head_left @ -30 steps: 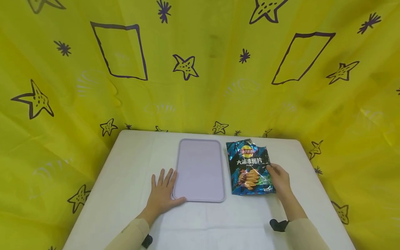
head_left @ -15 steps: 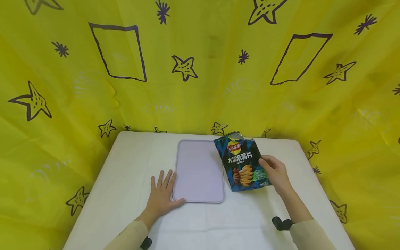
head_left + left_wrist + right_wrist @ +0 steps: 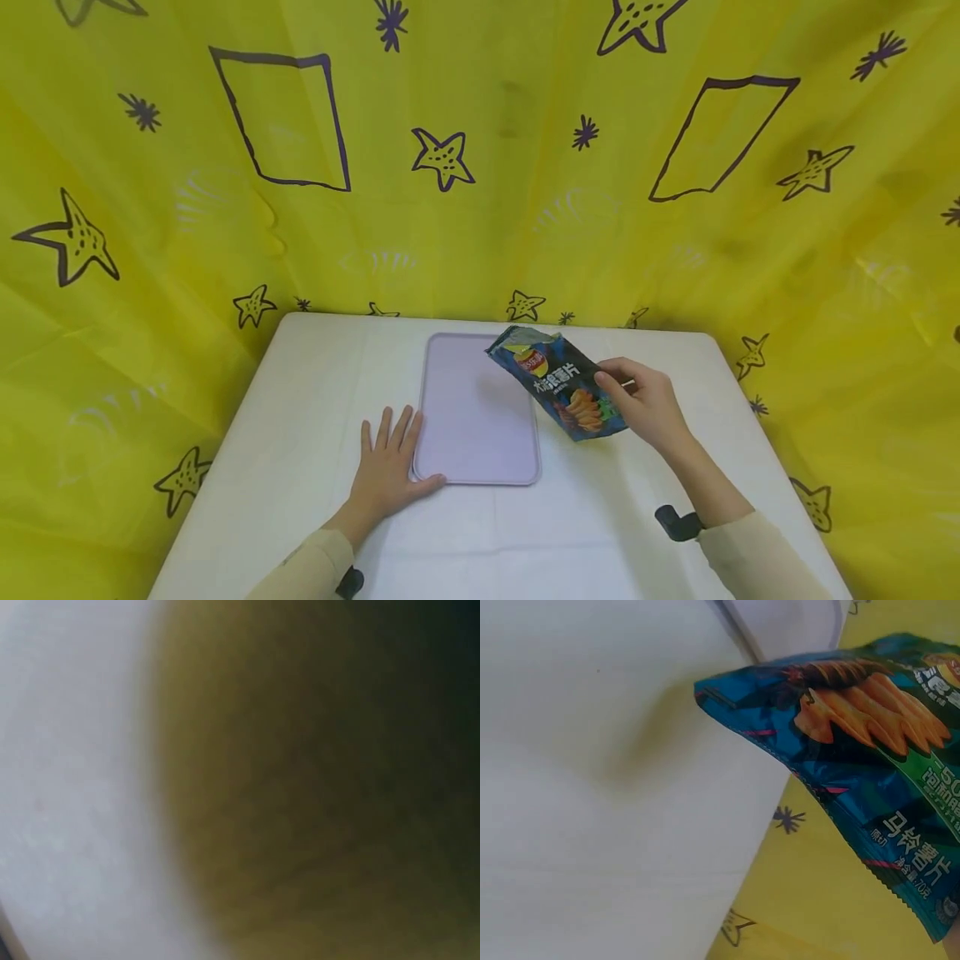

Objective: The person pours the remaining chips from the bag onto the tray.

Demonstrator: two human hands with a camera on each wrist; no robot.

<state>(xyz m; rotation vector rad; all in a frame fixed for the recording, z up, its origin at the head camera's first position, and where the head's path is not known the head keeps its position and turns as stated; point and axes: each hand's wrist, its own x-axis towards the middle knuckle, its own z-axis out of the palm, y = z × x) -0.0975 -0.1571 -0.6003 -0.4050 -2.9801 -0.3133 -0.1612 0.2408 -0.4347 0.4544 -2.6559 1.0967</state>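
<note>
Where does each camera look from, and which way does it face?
Head: on the head, facing forward and down at the table, tray, bag and curtain; left grip, right grip and sleeves show.
Left wrist: on that wrist, facing its work; a pale surface and a blur; no body part is clear.
Right wrist: on that wrist, facing the bag; a sliver of skin shows.
Shared by head and right wrist: bag, tray, table, curtain.

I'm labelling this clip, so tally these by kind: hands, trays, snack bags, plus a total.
Left hand, right hand: 2
Lilac tray: 1
Snack bag: 1
Total: 4
</note>
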